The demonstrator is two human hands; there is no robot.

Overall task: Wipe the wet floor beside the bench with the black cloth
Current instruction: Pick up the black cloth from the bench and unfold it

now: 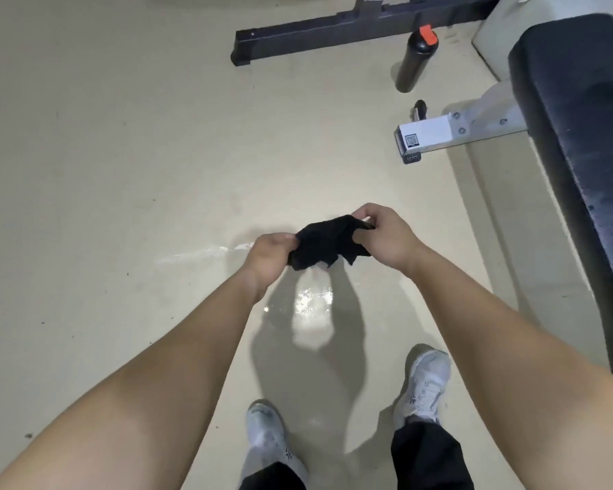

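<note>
A crumpled black cloth (324, 242) hangs in the air in front of me, held between both hands. My left hand (271, 258) grips its left end and my right hand (384, 233) pinches its upper right edge. Below the cloth, a shiny wet patch (312, 302) glistens on the beige floor, with a thin wet streak (199, 254) running off to the left. The black padded bench (581, 143) stands along the right side, its white metal foot (429, 136) pointing toward the wet area.
A black bottle with an orange cap (416, 60) stands on the floor near the bench foot. A black steel frame base (333, 37) lies across the top. My grey shoes (268, 440) (425, 383) stand just behind the wet patch.
</note>
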